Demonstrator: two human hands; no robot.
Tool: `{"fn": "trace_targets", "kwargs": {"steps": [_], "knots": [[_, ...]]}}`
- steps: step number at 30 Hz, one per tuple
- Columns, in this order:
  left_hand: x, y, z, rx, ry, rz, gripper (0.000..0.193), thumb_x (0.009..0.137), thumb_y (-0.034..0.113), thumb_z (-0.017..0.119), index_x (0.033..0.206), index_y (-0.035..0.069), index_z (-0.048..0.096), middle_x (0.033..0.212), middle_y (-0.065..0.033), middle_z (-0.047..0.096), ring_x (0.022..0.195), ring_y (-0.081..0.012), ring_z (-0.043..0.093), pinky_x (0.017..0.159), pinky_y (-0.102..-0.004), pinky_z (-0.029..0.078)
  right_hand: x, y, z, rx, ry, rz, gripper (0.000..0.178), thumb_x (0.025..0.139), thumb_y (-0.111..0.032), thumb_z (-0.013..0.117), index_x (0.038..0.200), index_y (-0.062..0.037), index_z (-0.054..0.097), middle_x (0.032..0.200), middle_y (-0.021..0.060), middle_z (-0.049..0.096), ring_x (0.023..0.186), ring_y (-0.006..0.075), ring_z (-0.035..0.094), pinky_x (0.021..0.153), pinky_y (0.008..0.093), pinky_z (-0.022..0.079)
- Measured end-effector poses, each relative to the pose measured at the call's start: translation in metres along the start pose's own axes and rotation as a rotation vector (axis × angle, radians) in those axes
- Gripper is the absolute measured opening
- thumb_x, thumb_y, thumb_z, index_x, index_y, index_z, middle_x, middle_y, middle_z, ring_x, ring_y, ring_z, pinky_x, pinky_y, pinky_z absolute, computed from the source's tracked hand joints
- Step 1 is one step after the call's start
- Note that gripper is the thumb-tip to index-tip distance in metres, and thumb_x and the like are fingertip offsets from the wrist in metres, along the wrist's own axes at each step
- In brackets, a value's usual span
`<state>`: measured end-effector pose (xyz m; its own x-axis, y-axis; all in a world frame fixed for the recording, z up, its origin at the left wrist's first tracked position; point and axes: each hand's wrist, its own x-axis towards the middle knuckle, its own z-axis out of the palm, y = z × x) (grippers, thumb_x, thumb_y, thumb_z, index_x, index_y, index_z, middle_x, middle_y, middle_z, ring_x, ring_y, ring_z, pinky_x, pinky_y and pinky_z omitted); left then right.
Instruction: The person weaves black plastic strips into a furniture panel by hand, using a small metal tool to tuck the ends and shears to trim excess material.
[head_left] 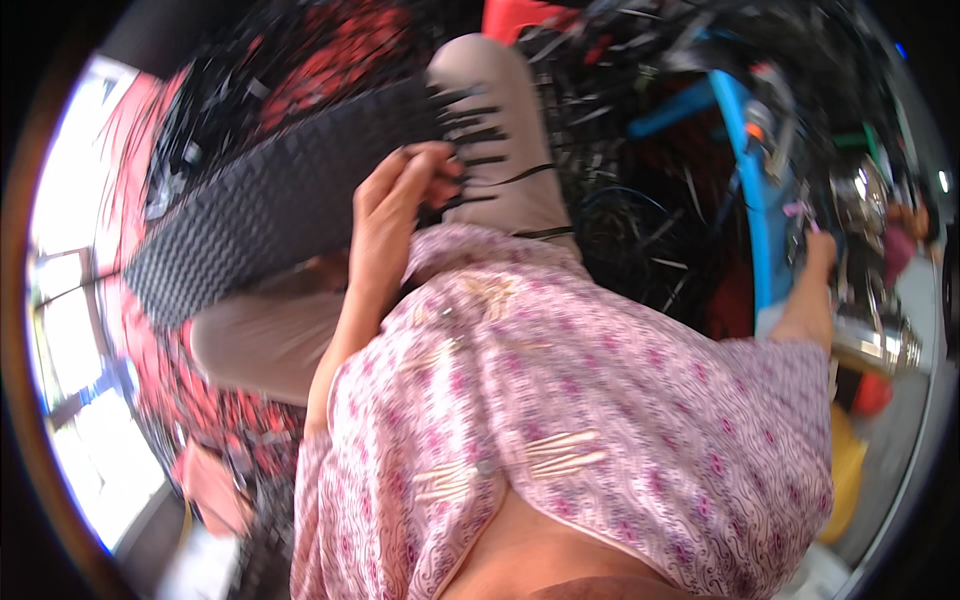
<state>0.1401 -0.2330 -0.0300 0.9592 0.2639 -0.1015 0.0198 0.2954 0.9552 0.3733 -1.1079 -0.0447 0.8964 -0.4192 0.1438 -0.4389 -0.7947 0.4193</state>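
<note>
A black woven panel (pixel 290 190) of flat strips lies slanted across my knees, loose strip ends (pixel 475 135) sticking out along its right edge. My left hand (pixel 405 180) is closed on that edge, fingers curled over the strip ends. Out at the far right, my right hand (pixel 820 248) reaches beside a blue stool-like piece (pixel 760 200) that holds tools. A small pinkish-purple thing (pixel 798 210) is right at its fingertips. Blur hides whether the fingers hold it.
Heaps of loose black strips (pixel 640 240) surround my legs, with red material (pixel 340 60) under those at the upper left. A shiny metal vessel (pixel 880 345) and a yellow object (pixel 845 475) stand at the right. Another person (pixel 905 240) is at the far right.
</note>
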Motion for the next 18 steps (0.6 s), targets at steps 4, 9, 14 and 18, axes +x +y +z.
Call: {"fn": "trace_targets", "kwargs": {"steps": [4, 9, 14, 18], "knots": [[-0.004, -0.014, -0.01, -0.084, -0.001, -0.049, 0.028, 0.11, 0.02, 0.057, 0.125, 0.0, 0.07, 0.1, -0.0056, 0.074, 0.083, -0.0101, 0.067, 0.076, -0.0242, 0.051, 0.033, 0.002, -0.03, 0.261, 0.126, 0.392, 0.051, 0.087, -0.039, 0.062, 0.104, 0.0065, 0.077, 0.112, 0.0269, 0.075, 0.108, 0.0434, 0.073, 0.093, 0.0516, 0.057], [0.0, -0.013, -0.005, -0.112, -0.003, -0.062, 0.032, 0.111, 0.022, 0.055, 0.131, 0.001, 0.068, 0.107, -0.0048, 0.074, 0.094, -0.0106, 0.067, 0.091, -0.0277, 0.055, 0.019, -0.022, -0.107, 0.619, 0.794, 0.783, 0.042, 0.076, -0.032, 0.08, 0.094, 0.0053, 0.078, 0.092, 0.0245, 0.077, 0.085, 0.042, 0.074, 0.08, 0.051, 0.059], [0.001, -0.013, -0.007, -0.076, -0.041, 0.028, 0.03, 0.11, 0.023, 0.056, 0.123, 0.001, 0.072, 0.116, -0.0047, 0.072, 0.104, -0.0109, 0.064, 0.098, -0.0299, 0.05, -0.026, -0.093, -0.215, 1.118, 0.83, 0.123, 0.033, 0.082, -0.026, 0.085, 0.091, 0.0044, 0.076, 0.086, 0.0147, 0.076, 0.073, 0.0238, 0.07, 0.067, 0.0377, 0.054], [0.003, -0.006, 0.001, 0.047, -0.046, 0.264, 0.031, 0.111, 0.025, 0.053, 0.107, 0.002, 0.073, 0.135, -0.0079, 0.064, 0.123, -0.0141, 0.057, 0.111, -0.0343, 0.039, -0.152, -0.245, -0.286, 1.644, 0.15, -0.359, 0.035, 0.088, -0.019, 0.084, 0.115, -0.0021, 0.07, 0.09, 0.0031, 0.069, 0.073, 0.0095, 0.06, 0.066, 0.0224, 0.048]]}}
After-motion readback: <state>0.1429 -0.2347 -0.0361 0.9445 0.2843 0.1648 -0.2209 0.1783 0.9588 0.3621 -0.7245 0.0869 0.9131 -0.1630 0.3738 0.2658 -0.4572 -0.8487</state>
